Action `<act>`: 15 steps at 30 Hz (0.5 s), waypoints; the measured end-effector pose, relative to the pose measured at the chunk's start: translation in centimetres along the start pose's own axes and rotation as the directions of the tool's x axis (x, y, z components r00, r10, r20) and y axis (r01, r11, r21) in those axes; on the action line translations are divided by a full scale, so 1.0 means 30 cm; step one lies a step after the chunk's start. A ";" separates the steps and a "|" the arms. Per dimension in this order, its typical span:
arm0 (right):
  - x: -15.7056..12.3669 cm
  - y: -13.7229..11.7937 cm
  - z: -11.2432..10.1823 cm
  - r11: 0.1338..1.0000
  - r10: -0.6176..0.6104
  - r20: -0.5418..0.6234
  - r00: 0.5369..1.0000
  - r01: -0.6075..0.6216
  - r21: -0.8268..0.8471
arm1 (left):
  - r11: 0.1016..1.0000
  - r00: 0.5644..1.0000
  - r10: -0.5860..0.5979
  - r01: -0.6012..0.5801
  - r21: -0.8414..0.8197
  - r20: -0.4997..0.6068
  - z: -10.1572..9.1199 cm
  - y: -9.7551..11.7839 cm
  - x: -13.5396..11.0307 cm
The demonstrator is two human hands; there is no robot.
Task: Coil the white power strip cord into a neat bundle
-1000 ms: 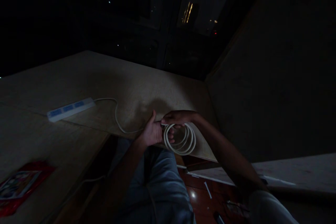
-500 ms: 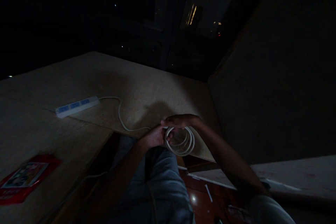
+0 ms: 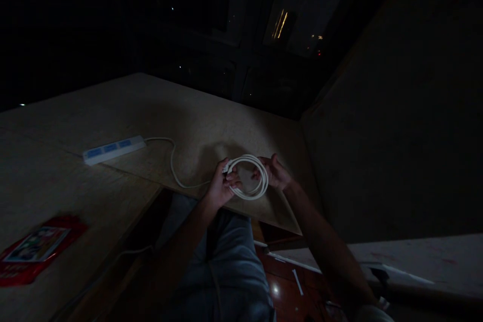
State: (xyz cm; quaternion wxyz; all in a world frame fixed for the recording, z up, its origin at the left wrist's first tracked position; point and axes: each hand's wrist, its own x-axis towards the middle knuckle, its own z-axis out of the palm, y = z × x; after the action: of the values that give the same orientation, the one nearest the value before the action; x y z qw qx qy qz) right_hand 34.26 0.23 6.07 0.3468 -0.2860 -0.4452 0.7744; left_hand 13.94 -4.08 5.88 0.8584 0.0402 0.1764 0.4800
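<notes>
The person's jeans (image 3: 226, 261) show nearest, below the tabletop (image 3: 188, 110) edge, and a flat red packet (image 3: 33, 249) lies on the tabletop at near left. Just beyond the lap, both hands hold a coil of white cable (image 3: 247, 158) above the near edge. The left hand (image 3: 221, 188) is closed on the coil's left side where the loops bunch, and the right hand (image 3: 277, 173) pinches its right side. The cable looks light, smooth-sheathed and springy. Its loops would likely splay unless gripped together at that bunch. A loose run (image 3: 173, 166) trails left to a rigid white power strip (image 3: 113, 149) lying flat farther back. A dark window (image 3: 279, 25) lies beyond.
</notes>
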 end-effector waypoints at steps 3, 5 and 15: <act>-0.026 0.131 0.040 0.952 -0.158 -0.118 0.980 0.183 0.246 | 0.970 0.977 0.209 -0.211 -0.116 -0.031 0.017 -0.019 0.020; -0.031 0.210 0.088 0.887 -0.227 -0.190 0.955 0.283 0.364 | 0.927 0.942 0.327 -0.336 -0.167 -0.081 0.021 -0.041 0.032; 0.084 0.349 0.210 0.685 -0.236 -0.634 0.736 0.589 0.429 | 0.865 0.806 0.388 -0.486 -0.127 -0.447 0.003 -0.170 0.037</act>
State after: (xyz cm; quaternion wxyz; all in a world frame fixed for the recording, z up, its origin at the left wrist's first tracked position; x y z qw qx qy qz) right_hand 25.07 -4.68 -0.77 0.7004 -0.2485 -0.1140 0.6593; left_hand 18.63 -5.87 4.46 0.6664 -0.1225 0.2786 0.6807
